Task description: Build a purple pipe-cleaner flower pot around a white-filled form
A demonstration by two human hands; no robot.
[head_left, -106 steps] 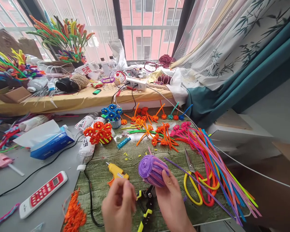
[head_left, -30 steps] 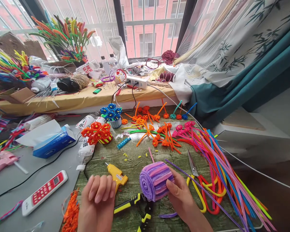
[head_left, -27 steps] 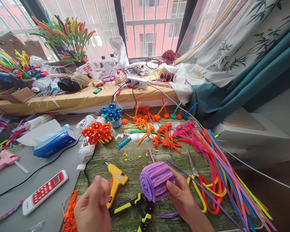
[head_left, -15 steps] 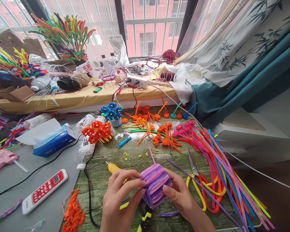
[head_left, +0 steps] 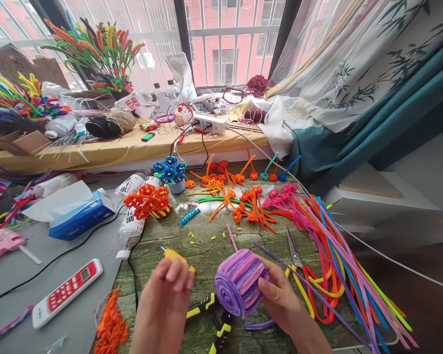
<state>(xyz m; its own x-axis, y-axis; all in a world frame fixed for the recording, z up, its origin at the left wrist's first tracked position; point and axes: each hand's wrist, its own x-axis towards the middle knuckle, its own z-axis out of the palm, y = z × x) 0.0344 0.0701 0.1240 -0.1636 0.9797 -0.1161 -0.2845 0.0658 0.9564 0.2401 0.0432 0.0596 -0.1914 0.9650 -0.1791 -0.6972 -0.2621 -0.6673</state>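
Note:
My right hand (head_left: 280, 300) grips a fat roll of purple and pink pipe cleaners (head_left: 239, 282), its spiral end turned toward me. My left hand (head_left: 168, 300) hovers just left of the roll, back toward me and slightly blurred, fingers curled loosely with nothing visible in them. A yellow glue gun (head_left: 175, 255) lies on the green wood-grain mat (head_left: 158, 246) right behind the left hand. Black-and-yellow pliers (head_left: 210, 314) lie under and between my hands.
Scissors with yellow and red handles (head_left: 302, 275) and a long bundle of coloured pipe cleaners (head_left: 339, 246) lie to the right. Orange pipe-cleaner flowers (head_left: 239, 196), a tissue box (head_left: 79, 216), a red-and-white remote (head_left: 68, 292) and bottles (head_left: 131, 226) crowd the table.
My left hand let go of the roll and drew back to the left. My right hand turned the roll so its spiral end faces me.

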